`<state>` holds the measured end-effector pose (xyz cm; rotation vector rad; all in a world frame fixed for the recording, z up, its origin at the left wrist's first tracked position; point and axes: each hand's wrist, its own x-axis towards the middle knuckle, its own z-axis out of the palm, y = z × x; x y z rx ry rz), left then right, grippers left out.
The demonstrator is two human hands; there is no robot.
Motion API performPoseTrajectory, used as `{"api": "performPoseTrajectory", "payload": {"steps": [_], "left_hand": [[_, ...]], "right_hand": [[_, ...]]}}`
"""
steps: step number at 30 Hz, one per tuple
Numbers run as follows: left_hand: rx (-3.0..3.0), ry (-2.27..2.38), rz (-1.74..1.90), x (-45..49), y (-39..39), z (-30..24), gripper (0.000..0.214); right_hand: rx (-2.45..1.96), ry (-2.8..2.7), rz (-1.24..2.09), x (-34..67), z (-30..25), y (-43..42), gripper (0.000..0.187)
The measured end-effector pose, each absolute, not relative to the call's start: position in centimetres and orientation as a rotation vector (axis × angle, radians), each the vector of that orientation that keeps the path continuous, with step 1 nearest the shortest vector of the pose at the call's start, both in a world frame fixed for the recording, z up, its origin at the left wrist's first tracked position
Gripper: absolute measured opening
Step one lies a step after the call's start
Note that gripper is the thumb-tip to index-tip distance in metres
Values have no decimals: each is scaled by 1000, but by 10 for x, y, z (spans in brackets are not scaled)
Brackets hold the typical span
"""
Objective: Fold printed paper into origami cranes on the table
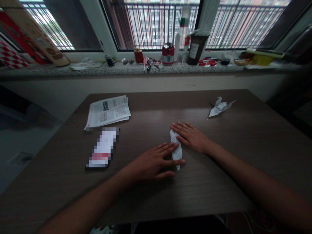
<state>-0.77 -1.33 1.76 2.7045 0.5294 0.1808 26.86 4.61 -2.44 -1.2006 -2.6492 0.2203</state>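
Observation:
A narrow folded piece of printed paper (176, 152) lies flat in the middle of the dark wooden table (219, 182). My left hand (153, 162) lies flat with fingers stretched out, its fingertips pressing on the paper's lower half. My right hand (191, 136) also lies flat and open, fingers extended leftward over the paper's upper end. Neither hand grips anything.
A stack of newspaper sheets (108, 112) lies at the back left, with a phone (103, 148) in front of it. A finished folded paper figure (220, 106) sits at the back right. The windowsill (73, 70) behind holds bottles, cans and small items.

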Motion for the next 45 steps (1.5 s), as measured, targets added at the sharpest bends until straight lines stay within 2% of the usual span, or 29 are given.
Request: {"api": "performPoseTrajectory", "payload": {"steps": [17, 24, 31, 36, 41, 45], "left_hand": [[2769, 522, 148, -7, -12, 16, 55], [2819, 562, 171, -3, -15, 13, 57], [2829, 629, 187, 2, -17, 5, 60], [2822, 550, 186, -1, -15, 16, 52], [2825, 546, 140, -2, -14, 22, 50], [2780, 502, 197, -3, -10, 19, 60]], "right_hand": [[-1297, -2646, 173, 264, -23, 53, 61], [-1210, -2561, 277, 272, -24, 54, 63], [-970, -2585, 367, 281, -20, 33, 55], [-939, -2557, 386, 285, -20, 22, 57], [-905, -2513, 440, 286, -16, 17, 43], [-877, -2516, 484, 287, -14, 16, 37]]}}
